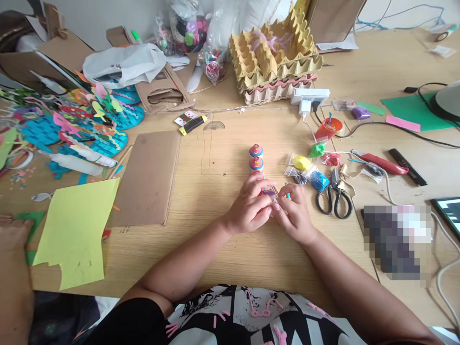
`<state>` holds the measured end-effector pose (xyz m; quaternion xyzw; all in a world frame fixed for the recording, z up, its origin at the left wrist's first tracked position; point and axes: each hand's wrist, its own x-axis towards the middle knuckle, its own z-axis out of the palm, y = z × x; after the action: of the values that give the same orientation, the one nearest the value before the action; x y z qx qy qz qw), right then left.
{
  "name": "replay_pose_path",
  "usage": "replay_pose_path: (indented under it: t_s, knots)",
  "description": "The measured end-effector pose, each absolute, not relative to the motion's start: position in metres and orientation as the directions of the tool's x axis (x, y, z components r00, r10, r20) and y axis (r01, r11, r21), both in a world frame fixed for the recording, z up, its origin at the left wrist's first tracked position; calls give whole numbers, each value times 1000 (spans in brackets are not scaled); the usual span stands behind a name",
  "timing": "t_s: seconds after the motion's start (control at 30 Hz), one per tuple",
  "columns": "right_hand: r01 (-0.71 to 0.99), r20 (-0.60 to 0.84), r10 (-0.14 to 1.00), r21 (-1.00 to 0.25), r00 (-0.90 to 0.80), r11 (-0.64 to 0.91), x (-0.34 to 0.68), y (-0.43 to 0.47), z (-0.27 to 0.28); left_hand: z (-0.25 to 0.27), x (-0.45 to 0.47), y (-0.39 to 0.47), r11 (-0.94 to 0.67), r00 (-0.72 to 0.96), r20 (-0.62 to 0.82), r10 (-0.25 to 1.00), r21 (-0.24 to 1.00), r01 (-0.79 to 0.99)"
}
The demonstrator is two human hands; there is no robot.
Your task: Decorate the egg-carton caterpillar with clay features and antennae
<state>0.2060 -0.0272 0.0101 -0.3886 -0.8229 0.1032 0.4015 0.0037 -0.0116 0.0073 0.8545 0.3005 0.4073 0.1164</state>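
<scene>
My left hand (251, 203) and my right hand (296, 213) meet at the middle of the table, fingertips closed together. Between them is a small bag of purple clay (269, 192), mostly hidden by the fingers; clear plastic shows at the pinch. Thin brown sticks (275, 189) poke up beside it. Just beyond my left hand stand small round figures (256, 164) in red, blue and white, in a row; the nearest is partly covered by my fingers. Past my right hand lie bags of yellow clay (301, 162), blue clay (319, 180) and black clay (300, 178).
Black-handled scissors (335, 194) and a red cutter (384, 163) lie right. An orange cup (328, 128) stands near a power strip (309, 96). Left are cardboard (147, 177), yellow paper (81, 230) and glue bottles (94, 156). Egg trays (276, 79) are stacked behind. Another person's arm (16, 278) is far left.
</scene>
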Motion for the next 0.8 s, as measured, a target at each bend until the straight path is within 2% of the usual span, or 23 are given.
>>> replay_pose_path:
  t_s: [0.13,0.37,0.53,0.67,0.8]
  knots:
    - [587,608,681,-396,-408,706,204,-28,13,7,1,-12,-764,475,608,636,411,497]
    - [569,637,679,-425,-365,705,204,-30,14,6,3,-17,-746,480,583,655,401,531]
    - [567,660,663,-412,-354,713,204,-32,15,8,5,-17,-771,470,629,619,372,517]
    - [586,693,622,-349,-365,732,202,-32,16,9,5,-18,-800,456,693,558,305,517]
    - [603,735,562,-263,-380,753,200,-31,17,7,4,-18,-781,451,704,548,238,577]
